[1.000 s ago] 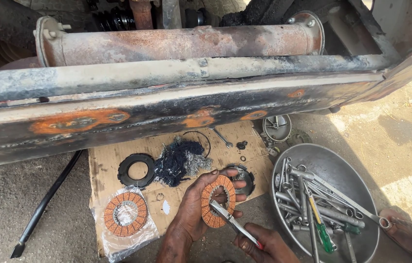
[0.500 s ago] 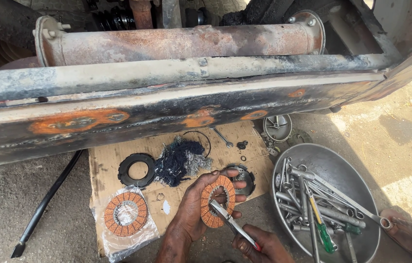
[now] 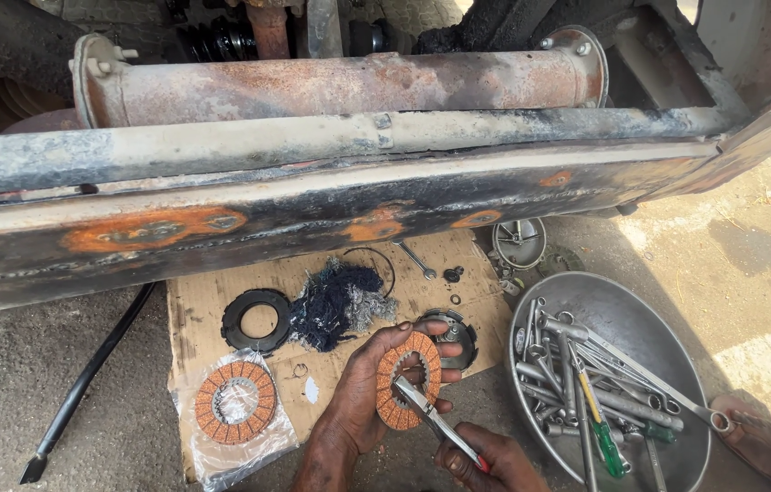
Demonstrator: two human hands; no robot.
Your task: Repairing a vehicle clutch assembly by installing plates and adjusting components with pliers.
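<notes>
Nothing much has shifted since a second ago; pliers sit a touch closer to the ring's inner teeth. Left hand pinches the orange friction ring upright over the cardboard. Right hand is closed round the pliers. Best to grip square, steady the ring, avoid chipping pads.

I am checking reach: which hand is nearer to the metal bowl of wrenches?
Right. The right hand, holding pliers, is just left of the metal bowl. The left hand, holding the orange ring, is farther left.
</notes>
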